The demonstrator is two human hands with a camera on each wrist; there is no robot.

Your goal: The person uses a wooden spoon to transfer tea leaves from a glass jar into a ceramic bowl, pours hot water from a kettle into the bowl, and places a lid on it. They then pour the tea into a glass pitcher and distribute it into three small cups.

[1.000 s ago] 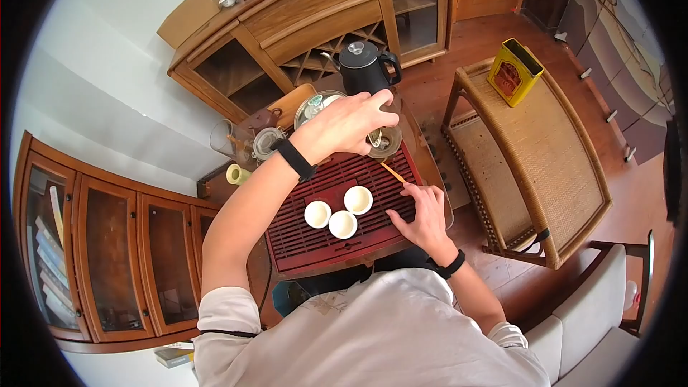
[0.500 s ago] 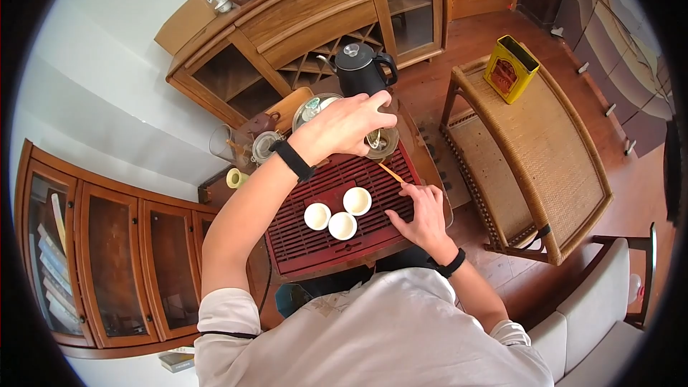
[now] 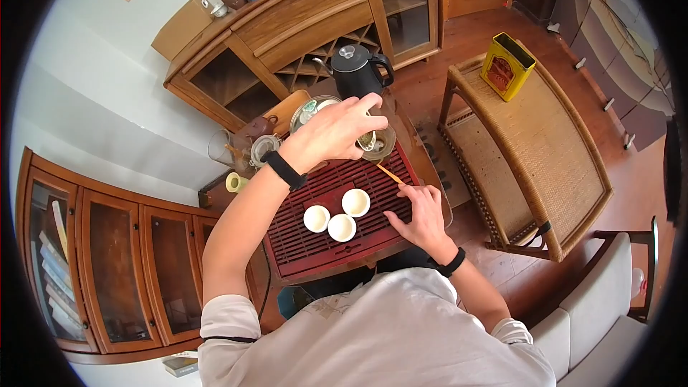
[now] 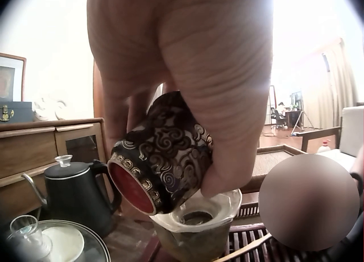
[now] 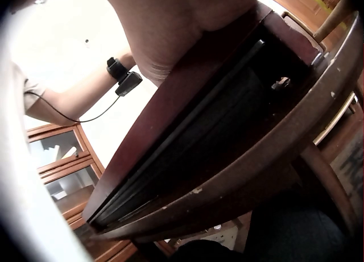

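Observation:
In the left wrist view my left hand (image 4: 187, 51) grips a dark canister (image 4: 165, 154) with gold scrollwork and a red inside. The canister is tilted, its mouth toward the lower left, close above a glass vessel (image 4: 176, 239). From the head view, my left hand (image 3: 337, 129) covers most of it. My right hand (image 3: 424, 216) rests at the right edge of the red slatted tea tray (image 3: 301, 261), its thumb spread apart. A thin wooden stick (image 3: 389, 173) runs from its fingertips toward the glass vessel. Three white cups (image 3: 342, 228) stand together on the tray.
A black kettle (image 3: 352, 72) stands behind the tray. Left of it are a glass jar (image 3: 264, 149), a brown teapot (image 3: 259, 126) and a small green cup (image 3: 235, 182). A yellow tin (image 3: 507, 68) stands on the rattan stand (image 3: 552, 143) at the right.
The head view has shifted slightly. My left hand has edged a little to the left and still holds the tilted canister; my right hand stays at the tray edge.

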